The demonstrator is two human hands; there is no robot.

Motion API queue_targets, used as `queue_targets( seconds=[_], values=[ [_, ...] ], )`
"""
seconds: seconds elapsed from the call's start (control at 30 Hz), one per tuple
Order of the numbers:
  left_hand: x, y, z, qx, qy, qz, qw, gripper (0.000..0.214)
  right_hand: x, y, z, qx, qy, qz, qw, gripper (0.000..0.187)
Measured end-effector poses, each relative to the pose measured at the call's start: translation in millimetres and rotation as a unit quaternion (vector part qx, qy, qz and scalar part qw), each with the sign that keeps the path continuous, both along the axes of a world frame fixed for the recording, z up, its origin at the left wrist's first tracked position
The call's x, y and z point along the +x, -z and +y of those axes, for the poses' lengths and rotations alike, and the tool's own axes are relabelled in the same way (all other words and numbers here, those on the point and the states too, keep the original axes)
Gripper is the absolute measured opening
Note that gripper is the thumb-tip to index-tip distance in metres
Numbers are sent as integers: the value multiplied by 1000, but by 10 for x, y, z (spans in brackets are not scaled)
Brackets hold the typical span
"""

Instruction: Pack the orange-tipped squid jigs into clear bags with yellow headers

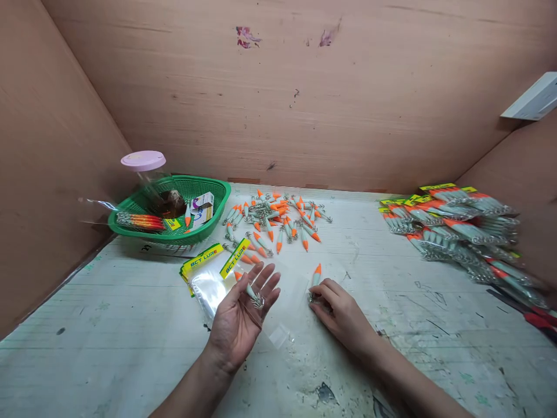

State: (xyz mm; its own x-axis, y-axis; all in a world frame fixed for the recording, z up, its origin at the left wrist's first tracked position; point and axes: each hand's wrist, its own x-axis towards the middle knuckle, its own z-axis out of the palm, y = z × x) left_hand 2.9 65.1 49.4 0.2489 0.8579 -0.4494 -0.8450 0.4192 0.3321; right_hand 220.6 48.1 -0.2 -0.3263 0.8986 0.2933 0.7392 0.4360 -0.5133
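Note:
My left hand (242, 314) is palm up with fingers spread, and a clear plastic bag with a yellow BCT LURE header (235, 258) lies across it, an orange-tipped squid lure (249, 289) inside. My right hand (338, 307) rests on the table with its fingers pinched on the hook end of another orange-tipped lure (315, 277). A stack of empty yellow-headed bags (201, 266) lies just left of my left hand. A loose pile of orange-and-white lures (278, 217) lies beyond both hands.
A green basket (217, 200) at the back left holds a pink-lidded clear jar (148, 174), a packed lure and small cards. Several packed lure bags (461, 229) are heaped at the right. Red-handled scissors (537, 318) lie at the right edge. Brown board walls enclose the table.

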Motion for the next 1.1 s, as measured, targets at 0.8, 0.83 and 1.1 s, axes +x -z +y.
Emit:
queue_targets(
  seconds=[0.8,0.83,1.1],
  values=[
    [38,5,5,-6,3,7,1000,26,155,-179,-475,-201,70,276,937,12],
    [38,5,3,-7,3,8,1000,26,162,-200,-523,-216,79,321,919,16],
    [42,28,-4,-8,4,13,1000,27,132,-472,-744,-103,2,297,949,15]
  ],
)
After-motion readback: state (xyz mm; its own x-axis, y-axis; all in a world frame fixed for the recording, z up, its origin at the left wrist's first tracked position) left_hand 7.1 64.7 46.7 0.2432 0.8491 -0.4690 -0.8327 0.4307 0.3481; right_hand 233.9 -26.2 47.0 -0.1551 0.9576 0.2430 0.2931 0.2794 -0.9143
